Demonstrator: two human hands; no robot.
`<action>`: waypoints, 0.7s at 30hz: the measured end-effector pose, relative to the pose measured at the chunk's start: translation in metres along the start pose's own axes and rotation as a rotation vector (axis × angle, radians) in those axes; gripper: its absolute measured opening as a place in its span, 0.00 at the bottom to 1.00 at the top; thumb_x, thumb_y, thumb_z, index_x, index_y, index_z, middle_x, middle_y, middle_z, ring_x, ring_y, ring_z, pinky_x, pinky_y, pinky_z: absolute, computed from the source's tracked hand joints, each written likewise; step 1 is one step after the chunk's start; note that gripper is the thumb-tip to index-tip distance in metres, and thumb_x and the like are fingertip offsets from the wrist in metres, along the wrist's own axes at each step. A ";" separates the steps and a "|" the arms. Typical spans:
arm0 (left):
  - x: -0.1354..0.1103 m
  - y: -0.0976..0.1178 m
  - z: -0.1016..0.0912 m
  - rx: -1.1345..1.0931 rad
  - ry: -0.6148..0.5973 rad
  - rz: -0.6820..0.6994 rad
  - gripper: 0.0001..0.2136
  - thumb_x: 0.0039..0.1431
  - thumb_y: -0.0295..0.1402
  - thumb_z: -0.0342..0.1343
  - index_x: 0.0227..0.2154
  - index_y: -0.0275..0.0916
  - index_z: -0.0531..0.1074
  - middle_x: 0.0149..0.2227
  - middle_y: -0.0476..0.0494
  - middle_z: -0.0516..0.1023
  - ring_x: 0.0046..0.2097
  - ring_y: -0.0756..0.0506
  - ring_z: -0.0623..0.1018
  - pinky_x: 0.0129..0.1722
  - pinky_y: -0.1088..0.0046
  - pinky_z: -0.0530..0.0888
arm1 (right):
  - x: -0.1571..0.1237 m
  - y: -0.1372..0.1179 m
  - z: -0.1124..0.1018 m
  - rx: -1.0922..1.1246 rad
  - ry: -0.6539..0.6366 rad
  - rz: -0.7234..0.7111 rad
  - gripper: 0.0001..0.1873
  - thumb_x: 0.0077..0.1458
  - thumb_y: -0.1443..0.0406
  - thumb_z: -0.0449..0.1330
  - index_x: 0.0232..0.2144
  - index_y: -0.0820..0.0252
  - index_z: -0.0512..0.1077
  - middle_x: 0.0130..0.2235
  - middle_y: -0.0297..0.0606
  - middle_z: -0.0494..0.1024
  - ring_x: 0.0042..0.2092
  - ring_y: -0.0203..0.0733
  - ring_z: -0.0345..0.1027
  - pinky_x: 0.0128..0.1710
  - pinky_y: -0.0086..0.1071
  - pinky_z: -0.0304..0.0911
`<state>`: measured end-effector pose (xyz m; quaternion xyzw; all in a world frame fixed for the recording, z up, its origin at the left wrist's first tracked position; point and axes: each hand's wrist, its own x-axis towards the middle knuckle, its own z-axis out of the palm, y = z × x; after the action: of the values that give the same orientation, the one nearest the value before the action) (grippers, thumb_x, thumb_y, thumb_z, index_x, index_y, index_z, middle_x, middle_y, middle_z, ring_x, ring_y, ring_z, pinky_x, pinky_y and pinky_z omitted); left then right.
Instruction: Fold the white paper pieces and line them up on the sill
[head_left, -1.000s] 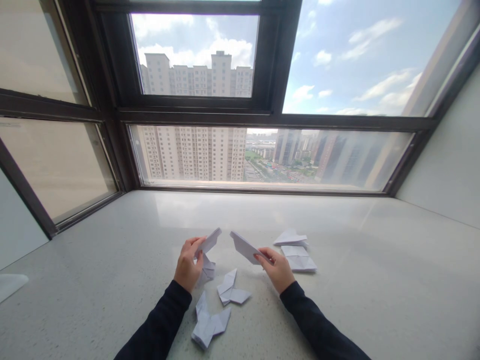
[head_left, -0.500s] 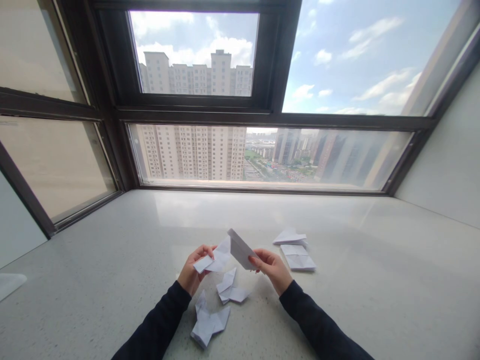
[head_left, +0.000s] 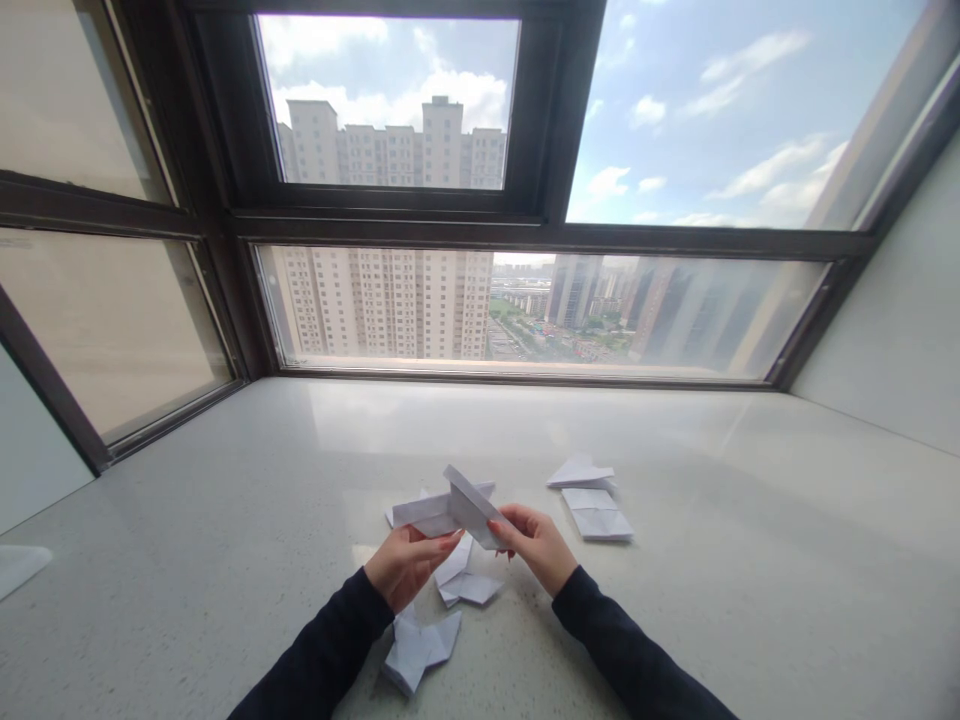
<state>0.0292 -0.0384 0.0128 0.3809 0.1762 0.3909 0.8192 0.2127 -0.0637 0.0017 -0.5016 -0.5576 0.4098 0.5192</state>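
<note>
My left hand [head_left: 414, 565] is closed on a folded white paper piece [head_left: 421, 514], held from below with the thumb along its near side. My right hand [head_left: 538, 545] pinches another folded paper strip [head_left: 472, 508], which slants up to the left and crosses in front of the first piece. The two papers overlap; whether they are joined I cannot tell. White corners show behind the left piece, partly hidden. Below my hands, a folded paper shape [head_left: 472, 588] lies on the counter, partly covered. Nearer to me is a second pointed paper shape [head_left: 416, 650], beside my left sleeve.
To the right, a flat folded paper square [head_left: 598, 515] and a pointed folded paper [head_left: 579, 472] lie on the speckled white counter [head_left: 720, 560]. A white object [head_left: 19, 568] sits at the left edge. Dark-framed windows [head_left: 525, 235] stand behind the counter.
My left hand has turned and shifted slightly right, so its paper now shows a long strip side. The right-hand paper has moved a little left and now overlaps it.
</note>
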 end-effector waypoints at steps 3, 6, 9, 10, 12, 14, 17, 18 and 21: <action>0.001 0.000 0.000 0.015 0.084 -0.010 0.17 0.43 0.24 0.58 0.40 0.32 0.69 0.38 0.38 0.75 0.43 0.43 0.72 0.48 0.66 0.63 | -0.001 -0.004 -0.003 -0.054 0.060 -0.057 0.17 0.42 0.54 0.57 0.26 0.65 0.71 0.21 0.35 0.73 0.20 0.34 0.63 0.19 0.27 0.58; 0.001 -0.001 0.000 0.041 0.120 -0.048 0.14 0.43 0.26 0.59 0.37 0.32 0.70 0.38 0.38 0.75 0.39 0.43 0.74 0.44 0.66 0.67 | -0.004 -0.010 -0.006 -0.141 0.127 -0.152 0.15 0.45 0.56 0.56 0.28 0.63 0.71 0.25 0.37 0.75 0.25 0.37 0.67 0.24 0.29 0.62; -0.001 -0.004 0.002 0.079 0.145 -0.090 0.12 0.41 0.26 0.60 0.33 0.32 0.70 0.36 0.38 0.76 0.36 0.44 0.76 0.42 0.67 0.68 | -0.008 -0.014 -0.005 -0.250 0.099 -0.236 0.12 0.46 0.59 0.56 0.28 0.62 0.72 0.28 0.39 0.76 0.30 0.41 0.69 0.30 0.31 0.64; -0.001 -0.005 0.002 0.081 0.138 -0.102 0.14 0.39 0.25 0.61 0.34 0.32 0.70 0.35 0.39 0.76 0.36 0.44 0.76 0.42 0.67 0.68 | -0.009 -0.015 -0.003 -0.291 0.078 -0.258 0.11 0.46 0.60 0.56 0.29 0.62 0.72 0.29 0.39 0.77 0.32 0.41 0.69 0.31 0.31 0.64; -0.002 -0.006 0.003 0.069 0.092 -0.122 0.21 0.35 0.22 0.63 0.37 0.33 0.69 0.36 0.40 0.76 0.37 0.43 0.75 0.42 0.67 0.68 | -0.010 -0.015 -0.001 -0.374 0.043 -0.287 0.11 0.46 0.61 0.56 0.29 0.61 0.73 0.31 0.40 0.77 0.33 0.42 0.70 0.33 0.32 0.64; -0.002 -0.008 0.003 0.058 0.048 -0.122 0.26 0.32 0.21 0.63 0.41 0.34 0.68 0.36 0.40 0.75 0.38 0.43 0.75 0.43 0.66 0.67 | -0.011 -0.015 0.001 -0.431 0.025 -0.295 0.10 0.46 0.62 0.55 0.30 0.60 0.74 0.31 0.40 0.77 0.34 0.43 0.70 0.34 0.33 0.64; -0.001 -0.009 0.000 0.061 0.025 -0.106 0.26 0.34 0.23 0.64 0.42 0.35 0.67 0.38 0.40 0.75 0.39 0.43 0.74 0.44 0.65 0.66 | -0.010 -0.014 0.002 -0.451 0.018 -0.285 0.10 0.47 0.63 0.55 0.31 0.59 0.74 0.32 0.40 0.77 0.35 0.44 0.70 0.35 0.34 0.64; -0.001 -0.009 0.000 0.062 0.025 -0.105 0.26 0.35 0.24 0.64 0.43 0.35 0.67 0.39 0.39 0.74 0.39 0.43 0.74 0.44 0.66 0.66 | -0.010 -0.013 0.002 -0.450 0.014 -0.282 0.10 0.47 0.63 0.54 0.31 0.58 0.73 0.32 0.40 0.77 0.35 0.44 0.70 0.35 0.34 0.64; -0.001 -0.009 -0.001 0.066 0.045 -0.111 0.24 0.37 0.26 0.63 0.42 0.36 0.67 0.39 0.39 0.74 0.39 0.44 0.74 0.44 0.67 0.67 | -0.010 -0.013 0.003 -0.454 0.003 -0.275 0.10 0.47 0.63 0.54 0.31 0.58 0.73 0.32 0.40 0.77 0.34 0.43 0.70 0.34 0.34 0.65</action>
<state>0.0329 -0.0422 0.0050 0.3886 0.2280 0.3474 0.8223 0.2080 -0.0756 0.0127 -0.5252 -0.6976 0.1989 0.4449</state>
